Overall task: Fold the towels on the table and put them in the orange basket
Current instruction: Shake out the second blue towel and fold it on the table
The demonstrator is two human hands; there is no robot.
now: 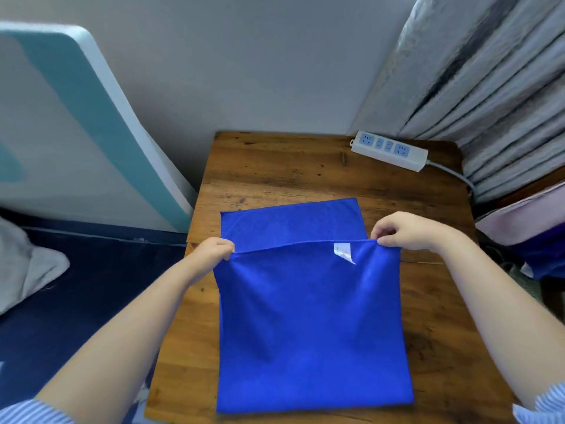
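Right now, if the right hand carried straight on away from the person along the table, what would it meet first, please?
Probably the white power strip by the table's far right corner. Between it and the right hand, which pinches the blue towel's corner, only bare wood shows, though depth is hard to judge.

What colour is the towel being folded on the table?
Solid bright blue towel, with a small white tag near its held edge; head view.

Royal-blue towel, brown wooden table, blue-and-white striped sleeves.
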